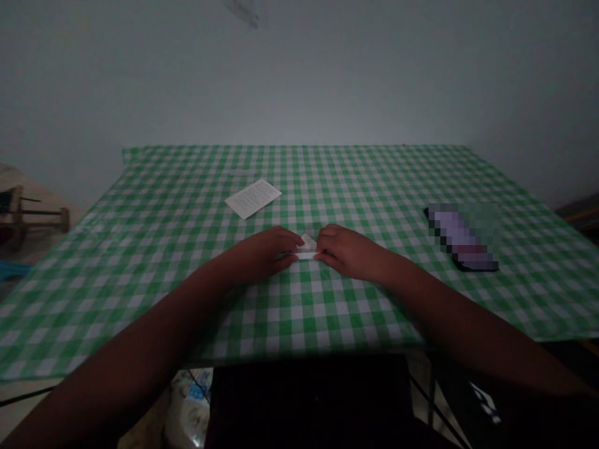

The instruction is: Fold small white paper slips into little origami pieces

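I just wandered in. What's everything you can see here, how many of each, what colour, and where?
Wall: one, grey, behind the table; dark smudge near the top
Tablecloth: one, green-and-white check, over the table
Printed sheet: one, whitish, beyond the left hand
Phone-like device: one, dark-edged, pixelated, on the right
Held paper: white, between both hands; count unclear
Wooden object: brown, left edge; count unclear
Blue item: one visible, left edge
Pale bundle: one, partly blue, below the table
Dark clothing: on the lap
Left hand, right hand: two, bare, pinching the paper
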{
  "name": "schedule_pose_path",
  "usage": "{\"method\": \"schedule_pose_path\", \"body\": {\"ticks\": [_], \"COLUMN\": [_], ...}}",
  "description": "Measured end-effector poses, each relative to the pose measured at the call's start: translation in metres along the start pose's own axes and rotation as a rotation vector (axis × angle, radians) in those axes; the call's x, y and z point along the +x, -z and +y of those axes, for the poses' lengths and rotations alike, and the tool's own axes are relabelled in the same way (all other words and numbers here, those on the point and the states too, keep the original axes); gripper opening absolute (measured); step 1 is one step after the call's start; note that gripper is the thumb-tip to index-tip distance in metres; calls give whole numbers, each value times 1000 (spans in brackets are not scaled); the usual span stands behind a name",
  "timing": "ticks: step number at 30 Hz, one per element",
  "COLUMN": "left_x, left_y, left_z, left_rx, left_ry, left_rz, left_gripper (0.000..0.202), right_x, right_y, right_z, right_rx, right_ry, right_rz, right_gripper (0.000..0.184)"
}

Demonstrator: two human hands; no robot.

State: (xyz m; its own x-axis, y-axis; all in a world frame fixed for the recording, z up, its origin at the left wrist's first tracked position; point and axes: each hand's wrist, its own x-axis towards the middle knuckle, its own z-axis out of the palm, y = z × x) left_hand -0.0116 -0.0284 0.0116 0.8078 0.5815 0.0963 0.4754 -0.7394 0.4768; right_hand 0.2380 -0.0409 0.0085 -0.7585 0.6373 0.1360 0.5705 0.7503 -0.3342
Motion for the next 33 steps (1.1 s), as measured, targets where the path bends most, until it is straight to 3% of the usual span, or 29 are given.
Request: {"method": "schedule_pose_path", "body": {"ticks": [14,23,29,33], "left_x": [6,3,3,1], "left_y": [2,6,11,7], "left_z": [-3,-6,-2,-6], "left_rx": [-79,-92,-129,-112], "left_ry": [104,26,15,17], "left_rz": [16,-12,-34,-13], "left_gripper": [26,17,26,19], "right_x": [4,0,-1,-3], "right_y": [-3,1,8,10], "right_z": [7,13,11,11], "right_rx": [79,216,233,244], "right_ry": [-74,113,122,152], "right_rz": [30,-1,-62,-51], "right_gripper": [25,21,16,20]}}
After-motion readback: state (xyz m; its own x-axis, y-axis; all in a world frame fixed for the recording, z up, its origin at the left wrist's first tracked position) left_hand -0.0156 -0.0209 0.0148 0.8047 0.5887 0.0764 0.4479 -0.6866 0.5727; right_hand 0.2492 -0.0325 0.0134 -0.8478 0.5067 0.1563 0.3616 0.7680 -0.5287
